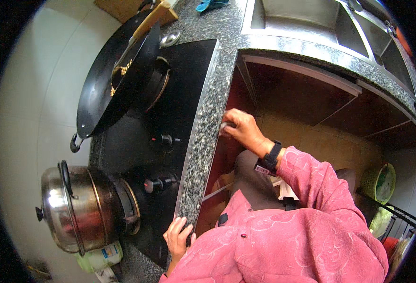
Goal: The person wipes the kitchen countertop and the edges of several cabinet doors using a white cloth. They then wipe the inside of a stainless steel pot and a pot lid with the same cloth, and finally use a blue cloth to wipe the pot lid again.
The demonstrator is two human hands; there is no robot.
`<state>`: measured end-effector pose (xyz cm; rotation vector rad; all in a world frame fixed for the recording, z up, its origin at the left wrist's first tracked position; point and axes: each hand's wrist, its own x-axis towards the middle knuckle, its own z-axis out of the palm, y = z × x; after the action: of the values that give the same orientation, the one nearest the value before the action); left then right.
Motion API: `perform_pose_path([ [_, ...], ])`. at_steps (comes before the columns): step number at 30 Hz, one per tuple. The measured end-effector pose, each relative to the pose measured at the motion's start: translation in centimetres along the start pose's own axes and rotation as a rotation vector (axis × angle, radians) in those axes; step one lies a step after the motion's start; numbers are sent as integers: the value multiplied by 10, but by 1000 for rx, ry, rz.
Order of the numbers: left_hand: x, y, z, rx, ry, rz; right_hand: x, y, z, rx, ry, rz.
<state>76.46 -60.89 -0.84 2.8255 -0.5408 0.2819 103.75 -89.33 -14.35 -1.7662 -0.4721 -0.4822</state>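
My left hand (pixel 179 236) rests on the near end of the granite counter edge (pixel 202 131), its fingers somewhat spread. The fingers of my right hand (pixel 229 122) are curled at the counter's edge, in front of the dark red cabinet, pinching a small pale thing (pixel 224 125) that is mostly hidden and blurred. A black wok (pixel 98 88) sits on the far burner of the black gas hob (pixel 190 67); a wooden-handled spatula (pixel 148 23) leans in it beside some light brown food bits (pixel 125 69). On the near burner stands a lidded steel pot (pixel 77 208).
Beyond the hob lie a metal ladle (pixel 170 39) and a blue cloth (pixel 211 4). The steel sink (pixel 300 24) is set into the counter at the top right. A green plastic basket (pixel 379 184) stands at the right, by a black rack (pixel 391 208). A green container (pixel 102 256) is behind the pot.
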Motion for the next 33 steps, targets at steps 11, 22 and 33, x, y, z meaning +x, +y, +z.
perform_pose_path([
  [11, -2, -3, 4, 11, 17, -6, 113, 102, -26, -336, 409, 370],
  [22, 4, -6, 2, -3, 42, 64, -74, -58, -6, 363, -554, 441],
  [33, -49, -13, -20, -164, 191, -31, 68, -74, -92, 95, -76, 58],
])
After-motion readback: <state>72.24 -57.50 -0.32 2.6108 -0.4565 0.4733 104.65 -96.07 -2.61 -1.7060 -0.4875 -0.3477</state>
